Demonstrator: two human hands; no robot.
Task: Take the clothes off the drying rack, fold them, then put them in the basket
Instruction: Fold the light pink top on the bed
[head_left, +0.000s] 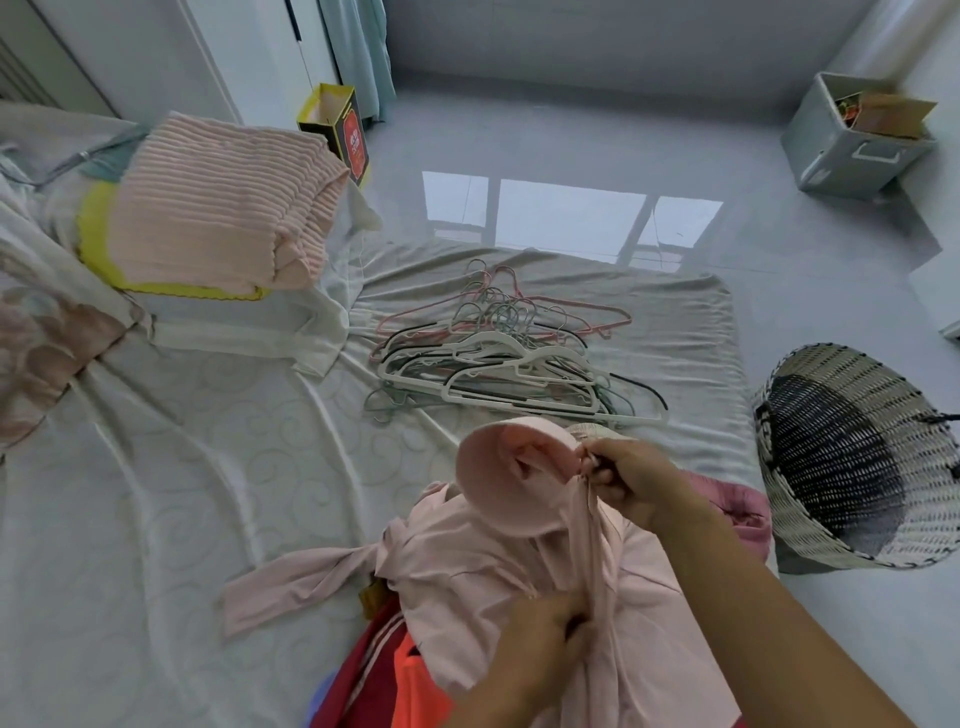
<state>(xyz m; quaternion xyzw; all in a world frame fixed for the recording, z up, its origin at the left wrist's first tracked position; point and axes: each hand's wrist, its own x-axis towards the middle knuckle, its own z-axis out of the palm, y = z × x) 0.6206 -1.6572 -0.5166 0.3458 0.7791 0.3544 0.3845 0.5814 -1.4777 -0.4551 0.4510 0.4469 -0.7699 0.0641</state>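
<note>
A pale pink hooded jacket (483, 577) lies bunched on the bed in front of me, one sleeve stretched out to the left. My right hand (623, 480) pinches its front edge up near the hood. Lower down, my left hand (540, 642) grips the same edge. Under the jacket lie red and orange clothes (387, 675), and a dark pink garment (743, 512) sits to the right. The woven basket (810, 493) lies tipped on the floor at the right of the bed, its mouth facing me.
A heap of empty hangers (498, 358) lies on the bed beyond the jacket. A folded pink striped blanket (218, 208) sits on yellow cloth at the far left. A yellow box (337, 130) and a grey storage bin (852, 140) stand on the floor.
</note>
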